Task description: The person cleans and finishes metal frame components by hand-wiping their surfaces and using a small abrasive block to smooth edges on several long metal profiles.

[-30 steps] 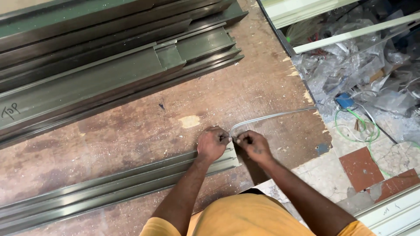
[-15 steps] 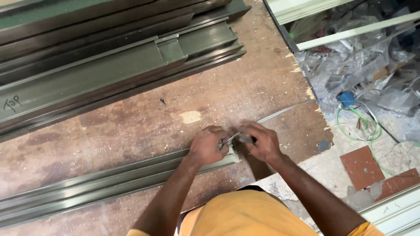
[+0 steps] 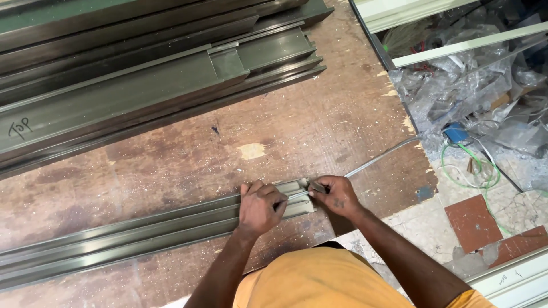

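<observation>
A long grey-green metal channel profile (image 3: 142,234) lies along the near edge of a worn wooden worktop (image 3: 285,131). My left hand (image 3: 260,205) presses down on the profile's right end, fingers curled over its grooves. My right hand (image 3: 337,195) sits just past that end, pinching a thin grey strip (image 3: 379,159). The strip runs from the profile's groove up and to the right, off the table edge.
A stack of similar metal profiles (image 3: 148,80) fills the far left of the worktop. Right of the table the floor holds crumpled clear plastic (image 3: 462,91), a green wire (image 3: 474,171), white frame pieces (image 3: 468,43) and red tiles (image 3: 474,222).
My view has shifted slightly. Both hands stay at the profile's right end; my left hand has settled flatter on the profile and my right hand has closed in on the strip by the end.
</observation>
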